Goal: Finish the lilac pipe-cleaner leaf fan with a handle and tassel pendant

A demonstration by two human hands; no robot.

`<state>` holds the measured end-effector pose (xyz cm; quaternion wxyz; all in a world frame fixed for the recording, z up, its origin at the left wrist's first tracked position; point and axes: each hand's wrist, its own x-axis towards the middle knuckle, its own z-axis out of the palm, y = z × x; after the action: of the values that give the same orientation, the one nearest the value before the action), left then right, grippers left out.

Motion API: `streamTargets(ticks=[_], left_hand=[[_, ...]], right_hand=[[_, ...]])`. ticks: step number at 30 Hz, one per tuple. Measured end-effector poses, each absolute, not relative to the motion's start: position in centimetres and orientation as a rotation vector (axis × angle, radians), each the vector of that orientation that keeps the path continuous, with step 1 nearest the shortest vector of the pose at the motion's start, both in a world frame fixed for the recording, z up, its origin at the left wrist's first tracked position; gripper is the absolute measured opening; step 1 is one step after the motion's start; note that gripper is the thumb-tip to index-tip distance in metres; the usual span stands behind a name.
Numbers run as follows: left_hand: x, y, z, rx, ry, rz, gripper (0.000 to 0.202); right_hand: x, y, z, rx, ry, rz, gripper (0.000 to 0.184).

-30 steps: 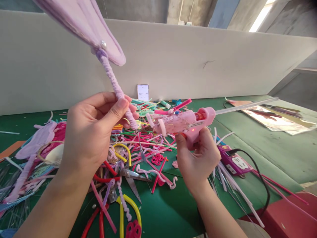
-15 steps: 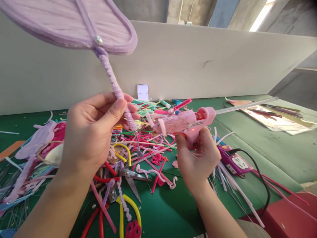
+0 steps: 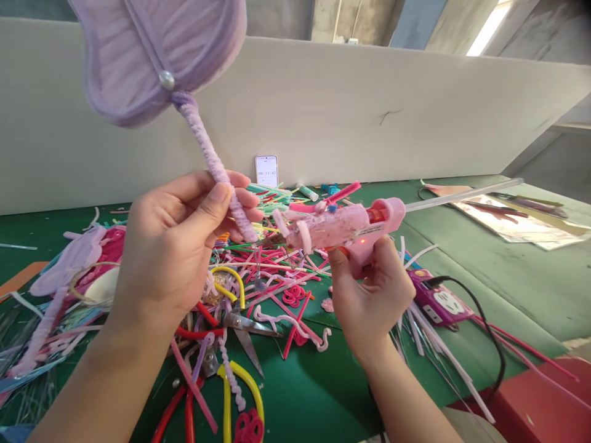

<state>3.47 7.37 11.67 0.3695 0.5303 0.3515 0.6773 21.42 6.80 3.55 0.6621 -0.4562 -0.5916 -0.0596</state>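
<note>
Between thumb and fingers, my left hand [image 3: 184, 227] pinches the wrapped handle of a lilac pipe-cleaner fan [image 3: 159, 52]. A white pearl bead [image 3: 167, 80] sits where the handle meets the fan's face. My right hand [image 3: 369, 292] is closed around a pink glue gun [image 3: 341, 224], whose small light glows orange. A clear glue stick [image 3: 466, 195] juts from the gun's back. The gun's nozzle is at the lower tip of the handle, close to or touching it; I cannot tell which. A small dangling pendant [image 3: 259, 280] hangs below that tip.
Loose pipe cleaners [image 3: 281, 264] cover the green table's middle. Scissors [image 3: 252, 324] and yellow-handled pliers [image 3: 252, 384] lie in front. A second lilac fan [image 3: 69, 258] lies left. A purple power strip [image 3: 438, 301] with a black cable is at right. A phone [image 3: 266, 171] stands against the white partition [image 3: 346, 117].
The fan has turned about its handle, so its face now shows narrower and further right. Both hands keep their grip and have shifted only slightly; the nozzle stays at the handle's tip.
</note>
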Motion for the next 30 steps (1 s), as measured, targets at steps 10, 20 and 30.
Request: streamTargets(ticks=[10,20,30], left_hand=[[3.57,7.54,11.78,1.280,0.865,1.721,0.017],[3.58,7.97,11.53,1.165,0.837,1.666,0.020],[3.65,8.25,11.46,1.177,0.875,1.654,0.016]], right_hand=[[21.60,6.88,3.32,-1.020,-1.336,-0.138,0.038],[21.45,6.71,3.33,-1.020,-1.308,-0.138,0.039],[21.41,7.35,3.68,-1.109,-1.212,-0.088,0.039]])
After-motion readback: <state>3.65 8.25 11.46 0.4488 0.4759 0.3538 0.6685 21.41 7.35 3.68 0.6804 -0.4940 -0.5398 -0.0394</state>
